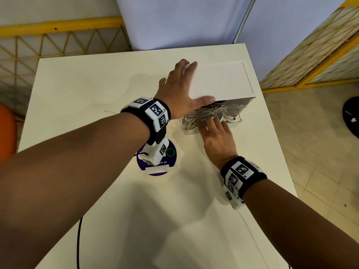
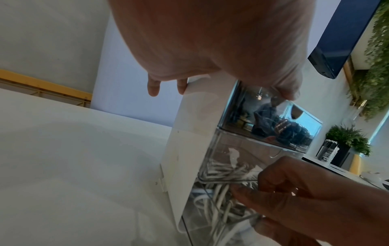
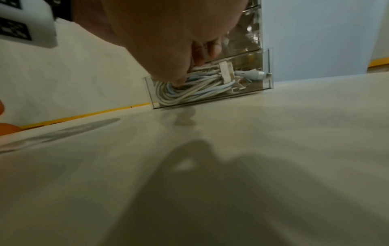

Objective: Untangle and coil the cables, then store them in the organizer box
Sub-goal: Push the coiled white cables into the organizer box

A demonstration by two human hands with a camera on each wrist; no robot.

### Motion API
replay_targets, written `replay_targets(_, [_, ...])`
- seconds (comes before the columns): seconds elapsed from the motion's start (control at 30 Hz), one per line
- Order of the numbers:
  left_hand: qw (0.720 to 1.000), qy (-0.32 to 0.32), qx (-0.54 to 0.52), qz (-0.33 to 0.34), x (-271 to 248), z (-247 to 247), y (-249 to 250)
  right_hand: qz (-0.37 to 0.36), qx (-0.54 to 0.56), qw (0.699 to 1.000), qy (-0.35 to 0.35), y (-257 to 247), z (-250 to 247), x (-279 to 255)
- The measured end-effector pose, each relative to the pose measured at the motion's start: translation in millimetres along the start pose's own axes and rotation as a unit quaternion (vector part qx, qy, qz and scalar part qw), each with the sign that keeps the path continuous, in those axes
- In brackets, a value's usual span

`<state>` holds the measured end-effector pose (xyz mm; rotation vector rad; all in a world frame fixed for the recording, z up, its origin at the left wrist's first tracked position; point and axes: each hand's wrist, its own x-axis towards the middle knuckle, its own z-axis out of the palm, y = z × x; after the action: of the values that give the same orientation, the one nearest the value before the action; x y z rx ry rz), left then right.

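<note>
The organizer box (image 1: 223,80) has a white top and clear drawers and stands at the table's right side. My left hand (image 1: 180,90) lies flat on the box's left end, fingers along the side edge and thumb along the front edge. The lower drawer (image 1: 236,124) is pulled out toward me. My right hand (image 1: 213,129) reaches into it, and thumb and bent fingers pinch a coil of white cables (image 3: 189,93) lying in the drawer (image 3: 267,69). The left wrist view shows the same white cables (image 2: 219,168) through the clear wall.
The upper drawer holds something dark (image 1: 215,103). A purple round disc (image 1: 171,158) with a small clear piece lies near my left wrist. A black cord (image 1: 78,239) hangs at the table's near left edge. An orange seat (image 1: 5,129) stands left of the table.
</note>
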<state>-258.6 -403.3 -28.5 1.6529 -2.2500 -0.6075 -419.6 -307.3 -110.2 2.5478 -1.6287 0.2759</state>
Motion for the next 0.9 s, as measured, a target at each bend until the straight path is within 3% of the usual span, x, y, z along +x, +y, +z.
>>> replay_targets(0.17, [1.0, 0.0, -0.002, 0.001, 0, 0, 0, -0.004, 0.029, 0.998, 0.053, -2, -1, 8])
replay_targets(0.33, [1.0, -0.001, -0.006, -0.001, 0, -1, 1, 0.005, 0.044, 0.997, 0.057, -1, -3, 13])
replay_targets(0.5, [1.0, -0.005, 0.0, -0.006, -1, -2, 1, 0.09, 0.061, 0.993, 0.049, 4, -8, 12])
replay_targets(0.67, [1.0, -0.004, -0.002, -0.005, -1, -1, 0, 0.144, 0.115, 0.978, 0.101, 33, -9, 2])
replay_targets(0.9, [1.0, -0.004, -0.01, -0.003, -1, 0, -1, 0.179, 0.055, 0.979, 0.081, 69, -11, -12])
